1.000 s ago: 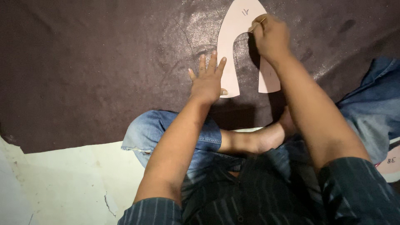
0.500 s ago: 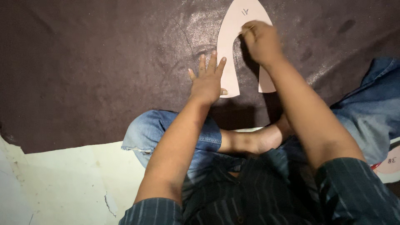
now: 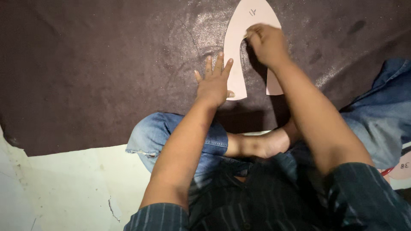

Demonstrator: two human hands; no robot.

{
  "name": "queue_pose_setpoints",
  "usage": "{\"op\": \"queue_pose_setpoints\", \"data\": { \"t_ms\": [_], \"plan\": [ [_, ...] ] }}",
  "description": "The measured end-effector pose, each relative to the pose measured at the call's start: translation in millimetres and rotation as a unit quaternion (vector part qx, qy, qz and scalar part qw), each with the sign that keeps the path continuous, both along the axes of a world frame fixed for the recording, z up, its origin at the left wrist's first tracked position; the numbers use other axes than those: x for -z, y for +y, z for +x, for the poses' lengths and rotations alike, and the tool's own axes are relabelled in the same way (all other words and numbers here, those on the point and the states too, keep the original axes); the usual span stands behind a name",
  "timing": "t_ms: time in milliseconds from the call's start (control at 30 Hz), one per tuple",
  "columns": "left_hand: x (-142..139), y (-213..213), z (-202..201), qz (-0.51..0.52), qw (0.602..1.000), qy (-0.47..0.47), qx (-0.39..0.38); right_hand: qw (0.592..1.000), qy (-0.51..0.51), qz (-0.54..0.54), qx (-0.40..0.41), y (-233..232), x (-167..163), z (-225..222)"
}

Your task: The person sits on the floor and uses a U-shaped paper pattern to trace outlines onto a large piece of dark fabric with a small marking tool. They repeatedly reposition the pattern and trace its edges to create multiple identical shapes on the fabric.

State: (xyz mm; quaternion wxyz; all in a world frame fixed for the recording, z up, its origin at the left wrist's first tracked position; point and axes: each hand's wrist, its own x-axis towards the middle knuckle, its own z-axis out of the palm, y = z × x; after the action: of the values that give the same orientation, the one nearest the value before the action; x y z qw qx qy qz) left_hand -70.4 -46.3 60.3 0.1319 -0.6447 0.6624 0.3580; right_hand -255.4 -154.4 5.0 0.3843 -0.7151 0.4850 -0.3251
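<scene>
A pale pink horseshoe-shaped pattern piece (image 3: 234,47) lies on a dark brown leather sheet (image 3: 107,64) spread on the floor. My left hand (image 3: 213,83) lies flat with its fingers apart, and the fingertips and thumb press on the piece's left leg. My right hand (image 3: 265,42) rests at the top of the piece's inner arch, fingers pinched together against the inner edge. Anything held in those fingers is hidden.
I sit cross-legged at the sheet's near edge, with a jeans-clad knee (image 3: 158,132) and a bare foot (image 3: 261,145) below my arms. A pale, cracked floor (image 3: 64,184) shows at lower left. Another light pattern piece (image 3: 404,167) peeks in at the right edge.
My right hand has slid leftward along the inner arch of the pattern piece. My left hand has stayed pressed in place.
</scene>
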Motion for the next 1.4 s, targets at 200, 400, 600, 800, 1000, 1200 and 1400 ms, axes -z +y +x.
{"op": "queue_pose_setpoints", "data": {
  "t_ms": [200, 400, 600, 800, 1000, 1200, 1400],
  "plan": [
    [4.0, 1.6, 3.2, -0.012, 1.000, 0.006, 0.002, 0.984, 0.145, -0.037, 0.099, -1.5, 4.9, -39.5],
    [2.6, 2.0, -0.3, -0.007, 1.000, 0.002, 0.003, 0.988, 0.118, -0.073, 0.065, 7.5, -3.9, -22.4],
    [-0.3, 2.9, 2.5, -0.018, 1.000, 0.011, -0.003, 0.983, 0.137, -0.088, -0.080, 45.6, -25.4, 6.1],
    [6.9, 4.3, 3.6, -0.023, 1.000, 0.009, 0.001, 0.973, 0.163, -0.005, -0.164, 118.6, -46.1, -23.8],
    [2.2, 5.1, 1.3, -0.016, 1.000, 0.002, 0.002, 0.985, 0.146, -0.009, -0.087, 95.6, -35.6, -10.6],
    [0.1, 8.9, 2.9, -0.014, 1.000, 0.009, -0.002, 0.990, 0.113, -0.046, -0.071, 89.5, -28.9, -8.4],
    [4.3, 11.2, 4.4, -0.022, 1.000, 0.011, -0.002, 0.987, 0.126, 0.070, -0.066, 158.1, -40.1, -35.3]
  ]
}}
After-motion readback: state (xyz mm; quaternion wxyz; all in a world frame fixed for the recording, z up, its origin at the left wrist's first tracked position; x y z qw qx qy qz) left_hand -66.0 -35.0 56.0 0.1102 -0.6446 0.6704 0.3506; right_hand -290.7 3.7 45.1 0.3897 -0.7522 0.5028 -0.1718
